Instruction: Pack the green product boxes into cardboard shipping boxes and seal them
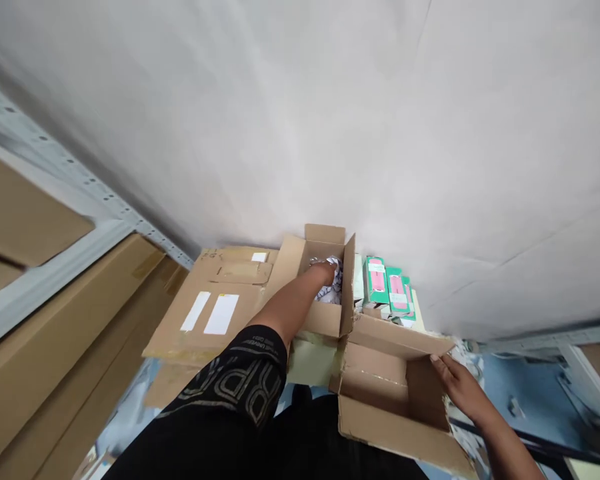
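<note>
My left hand (325,272) reaches down into an open cardboard box (325,320) near the wall. Its fingers are closed around some white, dark-patterned packets (333,293), partly hidden by the hand; their exact kind is unclear. More of the same packets lie around it in the box. A second open cardboard box (375,370), tilted towards me at the lower right, shows bare inner walls. My right hand (455,380) grips this box by its right edge, thumb over the rim and fingers behind it.
Green and pink cartons (376,280) stand right of the packet box. A large flat cardboard box (230,280) with white labels lies left of it. Metal racks (80,167) with cardboard boxes rise at the left; another rack post (575,370) stands right. A pale wall (330,120) closes the back.
</note>
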`<state>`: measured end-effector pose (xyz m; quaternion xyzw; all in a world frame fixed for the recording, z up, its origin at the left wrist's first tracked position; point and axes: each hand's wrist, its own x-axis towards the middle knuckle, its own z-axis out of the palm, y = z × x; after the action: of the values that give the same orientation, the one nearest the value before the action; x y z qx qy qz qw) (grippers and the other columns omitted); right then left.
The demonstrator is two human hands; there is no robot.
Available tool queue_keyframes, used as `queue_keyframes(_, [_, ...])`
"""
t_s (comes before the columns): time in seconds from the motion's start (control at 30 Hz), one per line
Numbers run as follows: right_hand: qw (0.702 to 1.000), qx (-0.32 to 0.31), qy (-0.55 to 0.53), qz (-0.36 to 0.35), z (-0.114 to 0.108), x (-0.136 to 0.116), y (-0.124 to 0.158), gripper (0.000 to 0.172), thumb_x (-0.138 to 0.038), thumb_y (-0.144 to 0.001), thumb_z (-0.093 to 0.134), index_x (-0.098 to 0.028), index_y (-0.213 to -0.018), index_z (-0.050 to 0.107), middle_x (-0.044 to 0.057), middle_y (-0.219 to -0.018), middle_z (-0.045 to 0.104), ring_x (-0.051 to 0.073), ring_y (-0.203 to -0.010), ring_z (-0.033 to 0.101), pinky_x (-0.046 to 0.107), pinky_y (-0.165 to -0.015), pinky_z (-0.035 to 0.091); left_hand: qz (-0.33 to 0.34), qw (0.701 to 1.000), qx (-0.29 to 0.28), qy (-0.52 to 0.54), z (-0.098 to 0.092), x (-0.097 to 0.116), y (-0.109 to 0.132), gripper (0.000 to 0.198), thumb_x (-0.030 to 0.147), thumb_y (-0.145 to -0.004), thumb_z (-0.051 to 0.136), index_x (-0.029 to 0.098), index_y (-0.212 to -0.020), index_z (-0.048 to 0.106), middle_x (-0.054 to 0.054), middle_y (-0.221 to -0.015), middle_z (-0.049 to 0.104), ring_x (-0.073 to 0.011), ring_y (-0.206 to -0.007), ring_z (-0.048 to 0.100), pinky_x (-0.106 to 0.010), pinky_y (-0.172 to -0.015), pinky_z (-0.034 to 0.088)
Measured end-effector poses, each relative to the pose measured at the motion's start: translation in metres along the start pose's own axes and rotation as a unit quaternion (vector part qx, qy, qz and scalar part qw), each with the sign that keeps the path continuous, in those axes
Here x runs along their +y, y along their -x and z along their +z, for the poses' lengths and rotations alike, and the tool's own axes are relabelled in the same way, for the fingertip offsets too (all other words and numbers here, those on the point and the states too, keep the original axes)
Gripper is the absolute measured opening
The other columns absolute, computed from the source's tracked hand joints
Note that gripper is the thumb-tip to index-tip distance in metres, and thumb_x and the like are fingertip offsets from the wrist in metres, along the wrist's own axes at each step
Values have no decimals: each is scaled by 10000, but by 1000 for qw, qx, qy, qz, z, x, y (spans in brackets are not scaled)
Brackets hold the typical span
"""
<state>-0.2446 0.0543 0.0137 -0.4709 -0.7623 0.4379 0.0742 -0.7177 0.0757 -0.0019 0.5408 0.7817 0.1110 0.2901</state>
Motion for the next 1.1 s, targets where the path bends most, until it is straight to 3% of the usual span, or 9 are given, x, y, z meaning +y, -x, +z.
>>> queue_keyframes(0.13, [998, 39, -9, 58, 16, -12, 26, 778, -827, -824, 478, -181, -1171, 735, 146, -1377, 684, 382, -1381, 532, 446, -1209, 361, 2, 996, -60, -65, 16, -7, -15, 760, 225, -699, 844, 156, -1406, 573, -281, -1452, 550, -439, -1274, 576, -544, -1054, 436])
queue_keyframes(0.33, [994, 66, -6, 89, 14, -8, 53, 792, -845, -826, 460, -198, -1186, 741, 114, -1370, 694, 381, -1432, 487, 483, -1238, 318, 23, 993, -48, -103, 22, -15, -18, 634, 151, -787, 767, 137, -1390, 573, -271, -1465, 538, -417, -1286, 577, -490, -1062, 437])
queue_keyframes(0.47, [997, 38, -5, 59, 12, 0, 47, 714, -786, -888, 461, -205, -1186, 750, 116, -1339, 712, 382, -1387, 539, 500, -1210, 371, 17, 992, -42, -116, 17, -18, -22, 441, 137, -802, 747, 156, -1238, 683, -209, -1364, 645, -381, -1236, 618, -453, -1038, 457])
queue_keyframes(0.6, [1000, 8, -2, -4, 19, -4, 24, 678, -768, -897, 487, -207, -1167, 756, 114, -1320, 723, 382, -1324, 593, 503, -1163, 436, 10, 992, -14, -125, 10, -17, -18, 339, 157, -821, 724, 176, -1159, 726, -175, -1356, 657, -349, -1226, 626, -416, -1034, 464])
queue_keyframes(0.77, [997, -24, 17, -66, 29, -14, 6, 579, -716, -951, 455, -241, -1107, 748, 103, -1186, 777, 347, -1161, 681, 437, -1020, 542, 3, 991, 35, -131, -11, -10, 5, 358, 214, -879, 634, 158, -1228, 696, -172, -1340, 662, -330, -1174, 644, -402, -991, 491])
queue_keyframes(0.93, [993, -55, 48, -93, 39, -17, 0, 553, -682, -994, 379, -240, -998, 711, 123, -1019, 793, 317, -960, 711, 405, -917, 551, 5, 989, 66, -130, -33, -2, 31, 342, 275, -900, 619, 172, -1214, 706, -145, -1282, 692, -310, -1146, 648, -364, -957, 495])
queue_keyframes(1.1, [991, -65, 68, -99, 69, -38, -10, 533, -638, -1011, 357, -256, -1197, 678, 117, -1157, 773, 322, -1124, 700, 377, -906, 527, 26, 989, 93, -110, -64, 5, 75, 309, 317, -871, 670, 188, -1146, 724, -109, -1171, 722, -280, -1062, 656, -326, -884, 494])
